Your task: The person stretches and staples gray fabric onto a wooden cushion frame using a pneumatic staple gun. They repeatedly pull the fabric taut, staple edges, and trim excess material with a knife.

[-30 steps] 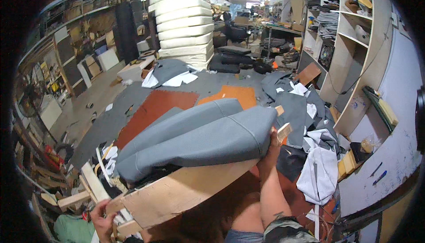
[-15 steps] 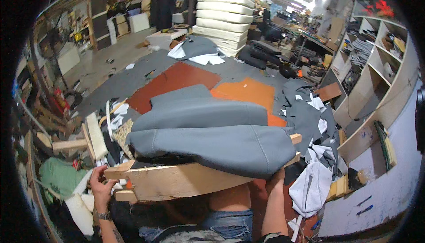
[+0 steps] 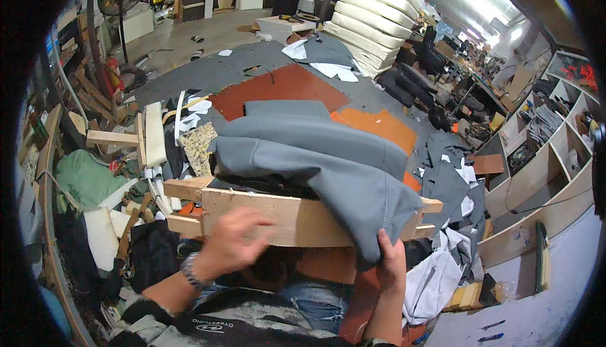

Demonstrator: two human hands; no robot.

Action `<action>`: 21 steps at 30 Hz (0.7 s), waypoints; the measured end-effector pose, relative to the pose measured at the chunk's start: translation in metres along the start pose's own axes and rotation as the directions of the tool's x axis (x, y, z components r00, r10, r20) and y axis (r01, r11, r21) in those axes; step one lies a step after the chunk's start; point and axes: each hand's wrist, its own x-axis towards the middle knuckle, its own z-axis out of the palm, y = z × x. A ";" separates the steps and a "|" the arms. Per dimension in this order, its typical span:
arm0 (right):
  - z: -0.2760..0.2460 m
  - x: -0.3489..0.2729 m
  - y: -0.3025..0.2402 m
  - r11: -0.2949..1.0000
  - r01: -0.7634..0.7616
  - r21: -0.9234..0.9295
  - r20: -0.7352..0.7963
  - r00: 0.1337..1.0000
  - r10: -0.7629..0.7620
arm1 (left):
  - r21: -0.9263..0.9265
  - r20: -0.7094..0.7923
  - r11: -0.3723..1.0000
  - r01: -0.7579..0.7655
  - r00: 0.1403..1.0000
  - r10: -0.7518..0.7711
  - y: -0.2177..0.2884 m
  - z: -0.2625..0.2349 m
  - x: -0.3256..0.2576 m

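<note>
A grey leather-like cover point(image 3: 303, 154) with stitched seams lies draped over a wooden frame point(image 3: 290, 217) in front of me. Its lower right corner hangs down past the frame's front board. My right hand point(image 3: 392, 260) grips that hanging edge, thumb on the outside and the other fingers mostly hidden. My left hand point(image 3: 237, 238), a little blurred, is in front of the board's left part, fingers loosely apart and nothing visible in them. The frame's wooden ends stick out on both sides of the cover.
Foam pieces, wood strips and a green cloth point(image 3: 85, 176) crowd the left side. Grey and white fabric scraps point(image 3: 445, 239) pile up at the right beside white shelves point(image 3: 536, 189). Brown and orange sheets point(image 3: 382, 130) lie on the floor beyond, before stacked white foam point(image 3: 372, 18).
My left hand has left the frame's left end and moved right, in front of the board. The cover's right corner now hangs lower over the board. The view has shifted.
</note>
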 end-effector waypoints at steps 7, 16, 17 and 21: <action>0.041 0.054 -0.117 0.620 -0.196 0.759 0.345 0.930 -0.128 | 0.363 -0.004 0.921 0.143 0.988 -0.152 0.046 0.130 0.072; 0.038 0.060 -0.131 0.710 -0.125 0.694 0.262 0.961 -0.087 | 0.274 -0.226 0.905 0.327 0.936 -0.270 0.003 0.074 0.164; 0.027 0.060 -0.130 0.728 -0.114 0.676 0.282 0.953 -0.112 | 0.229 -0.217 0.913 0.338 0.932 -0.291 0.014 0.051 0.159; -0.040 0.030 -0.097 0.943 0.205 0.262 -0.059 0.979 -0.197 | 0.052 -0.047 0.972 -0.228 0.972 0.230 0.082 -0.022 0.082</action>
